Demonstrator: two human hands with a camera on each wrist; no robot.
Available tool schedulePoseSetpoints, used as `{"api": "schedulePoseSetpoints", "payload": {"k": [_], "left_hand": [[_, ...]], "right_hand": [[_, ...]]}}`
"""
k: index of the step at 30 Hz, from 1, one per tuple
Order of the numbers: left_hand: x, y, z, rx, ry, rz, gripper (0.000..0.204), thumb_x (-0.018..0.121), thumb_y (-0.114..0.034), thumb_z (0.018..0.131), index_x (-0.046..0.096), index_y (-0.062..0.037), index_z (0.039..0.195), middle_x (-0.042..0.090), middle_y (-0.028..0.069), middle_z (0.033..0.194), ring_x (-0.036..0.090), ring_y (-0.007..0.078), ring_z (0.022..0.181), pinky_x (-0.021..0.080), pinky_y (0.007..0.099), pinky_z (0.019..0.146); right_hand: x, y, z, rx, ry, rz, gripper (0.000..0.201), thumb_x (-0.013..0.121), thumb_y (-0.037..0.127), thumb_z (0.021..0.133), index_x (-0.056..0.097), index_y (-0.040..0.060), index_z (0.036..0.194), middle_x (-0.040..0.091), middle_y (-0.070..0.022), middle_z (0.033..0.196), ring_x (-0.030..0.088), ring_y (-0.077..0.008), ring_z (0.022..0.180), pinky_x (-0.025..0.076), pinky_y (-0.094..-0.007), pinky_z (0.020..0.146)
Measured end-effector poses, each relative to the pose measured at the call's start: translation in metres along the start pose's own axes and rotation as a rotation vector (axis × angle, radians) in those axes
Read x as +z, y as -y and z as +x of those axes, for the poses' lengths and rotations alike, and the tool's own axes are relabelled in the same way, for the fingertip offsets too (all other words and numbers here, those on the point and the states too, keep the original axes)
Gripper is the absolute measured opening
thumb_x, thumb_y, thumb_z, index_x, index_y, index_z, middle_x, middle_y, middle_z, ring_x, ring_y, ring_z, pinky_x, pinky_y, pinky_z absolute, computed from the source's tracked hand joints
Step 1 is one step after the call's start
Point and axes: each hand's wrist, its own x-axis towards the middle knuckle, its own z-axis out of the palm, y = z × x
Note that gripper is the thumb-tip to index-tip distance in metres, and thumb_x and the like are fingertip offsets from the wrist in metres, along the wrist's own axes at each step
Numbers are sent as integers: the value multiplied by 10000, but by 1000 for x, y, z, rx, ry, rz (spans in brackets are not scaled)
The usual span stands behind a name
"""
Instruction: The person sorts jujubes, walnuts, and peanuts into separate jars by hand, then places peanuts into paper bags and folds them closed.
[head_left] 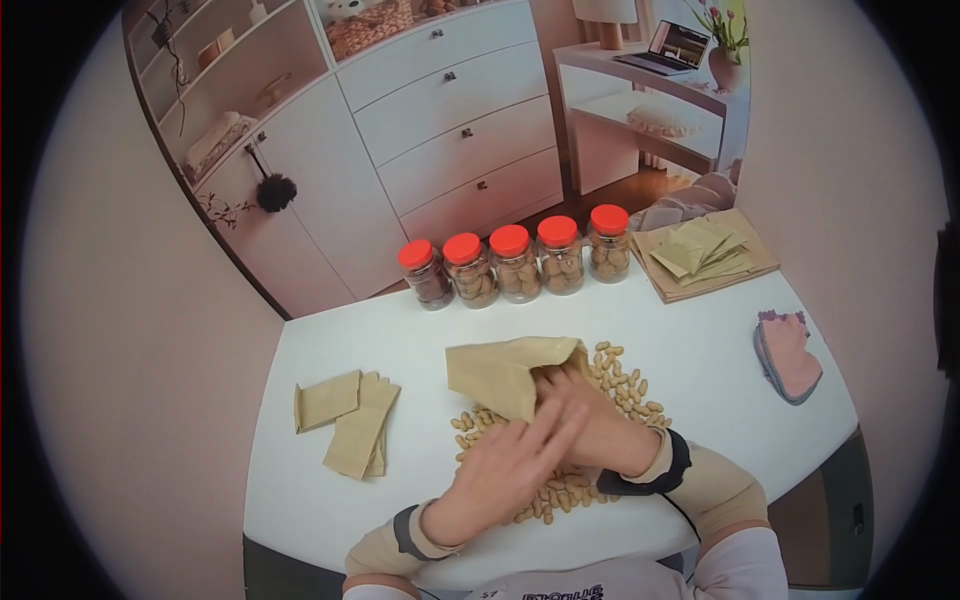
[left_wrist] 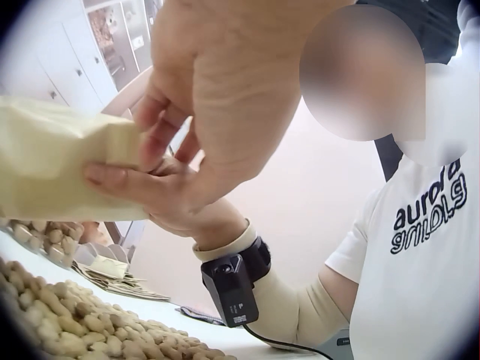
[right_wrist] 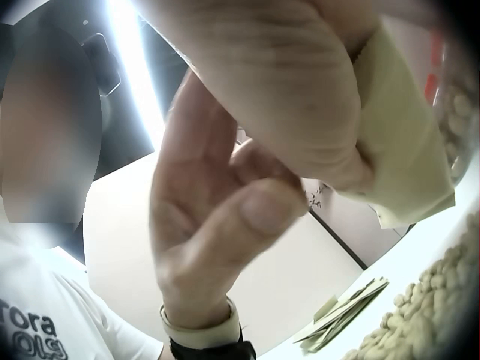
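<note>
A tan paper bag (head_left: pixel 490 368) lies tilted over the peanuts (head_left: pixel 625 390), its mouth facing the hands. The right hand (head_left: pixel 600 425) has its fingers at the mouth, partly hidden inside; in the left wrist view its thumb lies along the bag (left_wrist: pixel 52 157), gripping it. Beside it the left hand (head_left: pixel 505 470) reaches across with fingers fairly straight and spread, close to the right hand and the bag's lower edge. The right wrist view shows the left hand (right_wrist: pixel 210 217) with nothing visible in it. What the bag contains is hidden.
Several red-lidded jars (head_left: pixel 515 265) stand along the back. Folded paper bags (head_left: pixel 360 425) lie at the left. More bags (head_left: pixel 705 250) are stacked at the back right, and a pink and grey cloth item (head_left: pixel 790 358) lies near the right edge.
</note>
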Motion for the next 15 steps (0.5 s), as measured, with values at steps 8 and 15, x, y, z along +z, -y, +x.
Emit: {"api": "schedulePoseSetpoints", "payload": {"k": [8,15], "left_hand": [[-3,11,-10,-286,157,290,312,652,-121,750,608,-83,1056,563,64,953,560,209,769,413,338,646],[0,20,-8,-280,10,231,72,655,-96,744,604,-73,790,559,93,998,543,253,852,431,363,704]], "right_hand": [[-3,6,-7,99,197,-198,239,609,140,786,661,-8,966,631,-179,958,624,-311,941,507,-395,770],[-16,-2,0,150,236,-116,303,676,236,803,645,17,1011,653,-157,892,667,-301,831,540,-385,716]]}}
